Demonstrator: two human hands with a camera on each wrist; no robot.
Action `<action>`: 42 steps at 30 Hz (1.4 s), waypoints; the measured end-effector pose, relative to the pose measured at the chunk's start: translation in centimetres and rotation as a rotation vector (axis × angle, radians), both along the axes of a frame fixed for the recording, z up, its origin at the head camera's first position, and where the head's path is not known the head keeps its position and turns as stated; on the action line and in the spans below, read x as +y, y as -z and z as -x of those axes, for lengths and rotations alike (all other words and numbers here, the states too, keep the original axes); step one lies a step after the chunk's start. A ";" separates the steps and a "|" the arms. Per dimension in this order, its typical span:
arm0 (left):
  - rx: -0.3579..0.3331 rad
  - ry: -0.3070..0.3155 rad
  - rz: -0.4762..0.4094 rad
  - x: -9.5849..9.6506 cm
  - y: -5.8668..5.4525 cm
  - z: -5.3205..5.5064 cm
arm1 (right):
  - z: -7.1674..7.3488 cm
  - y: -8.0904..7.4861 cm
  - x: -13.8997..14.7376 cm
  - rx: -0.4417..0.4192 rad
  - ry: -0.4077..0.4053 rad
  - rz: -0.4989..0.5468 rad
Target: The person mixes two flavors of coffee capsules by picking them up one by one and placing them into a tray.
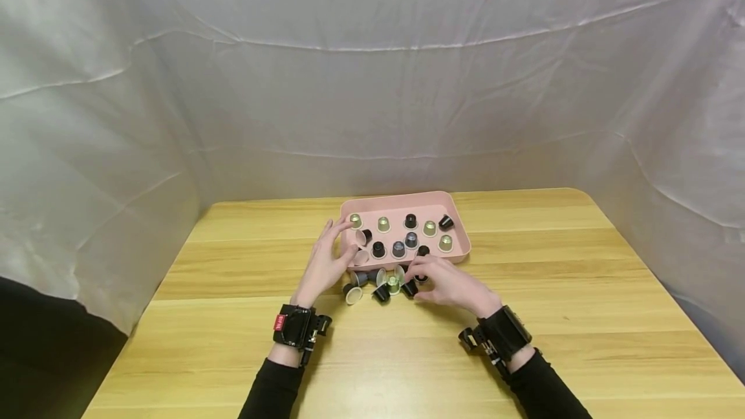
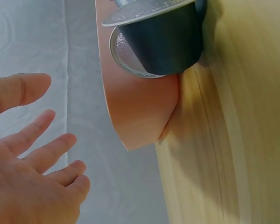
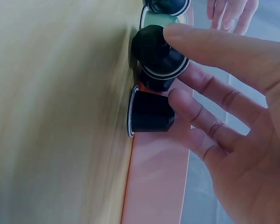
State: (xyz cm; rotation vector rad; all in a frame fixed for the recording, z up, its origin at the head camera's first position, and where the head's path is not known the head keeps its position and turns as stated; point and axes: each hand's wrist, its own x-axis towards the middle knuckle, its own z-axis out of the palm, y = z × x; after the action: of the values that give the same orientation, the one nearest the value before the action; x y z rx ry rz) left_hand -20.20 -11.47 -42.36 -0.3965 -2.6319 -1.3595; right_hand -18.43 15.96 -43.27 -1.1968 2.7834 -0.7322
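My right hand (image 1: 449, 284) is at the tray's near edge, its thumb and index finger pinching a black coffee capsule (image 3: 151, 46). Beside its other fingers another black capsule (image 3: 151, 112) stands on its rim on the table. My left hand (image 1: 322, 265) hovers over the left end of the pink tray (image 1: 400, 201), fingers spread with nothing between them. Below it in the left wrist view, a dark capsule (image 2: 163, 39) lies tipped against the tray's outside. Inside the tray sit several green, black and blue-grey capsules, such as a green one (image 1: 445, 243); most stand rim down, some lie tipped.
Loose capsules cluster on the wooden table (image 1: 372, 354) before the tray, among them a light green one (image 1: 393, 286), a tipped black one (image 1: 381, 293) and one with its pale lid showing (image 1: 353, 295). A pale cloth (image 1: 372, 96) hangs behind and at the sides.
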 end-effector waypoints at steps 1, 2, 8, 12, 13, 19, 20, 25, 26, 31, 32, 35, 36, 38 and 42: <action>0.000 0.002 0.000 0.0 0.0 0.0 | 0.0 0.0 0.0 -0.003 -0.001 0.000; -0.001 0.003 -0.002 0.0 0.0 0.0 | 0.0 0.1 0.0 -0.004 -0.001 0.000; -0.004 0.009 -0.010 -0.1 0.1 -0.1 | 0.1 0.4 0.0 -0.013 -0.008 0.001; -0.001 0.009 -0.010 -0.1 0.1 -0.1 | 0.2 0.6 -0.1 -0.014 -0.011 0.006; -0.001 0.009 -0.009 -0.1 0.1 -0.1 | 0.1 0.7 -0.1 -0.009 -0.013 0.007; -0.001 0.006 -0.002 -0.1 0.2 -0.1 | 0.0 0.7 -0.3 0.010 -0.017 0.013; -0.002 0.006 -0.001 -0.1 0.2 -0.1 | 0.0 0.7 -0.3 0.012 -0.018 0.013; -0.008 0.007 0.004 -0.1 0.2 -0.1 | -0.1 1.0 -0.5 0.036 -0.028 0.001; -0.007 0.007 0.003 -0.1 0.2 -0.1 | -0.1 1.0 -0.6 0.035 -0.029 -0.005; 0.001 0.013 -0.003 -0.1 0.2 -0.1 | -0.1 1.0 -0.8 0.017 -0.031 -0.037; 0.003 0.014 -0.002 -0.1 0.2 0.0 | -0.1 1.0 -0.8 0.016 -0.032 -0.041; 0.010 0.016 -0.001 -0.2 0.2 0.0 | -0.1 0.9 -0.9 0.010 -0.033 -0.034; 0.008 0.016 0.000 -0.2 0.2 0.0 | -0.1 0.8 -0.9 0.007 -0.035 -0.026; 0.008 0.015 0.000 -0.2 0.2 -0.1 | -0.1 0.7 -0.8 -0.014 -0.033 -0.006; 0.012 0.010 0.006 -0.1 0.2 -0.1 | -0.1 0.5 -0.4 -0.053 -0.055 0.061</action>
State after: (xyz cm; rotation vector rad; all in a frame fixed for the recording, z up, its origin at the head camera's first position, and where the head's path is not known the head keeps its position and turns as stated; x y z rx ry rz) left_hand -20.14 -11.57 -42.55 -0.4180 -2.6282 -1.3477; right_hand -18.34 15.60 -43.79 -1.2387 2.6928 -0.8368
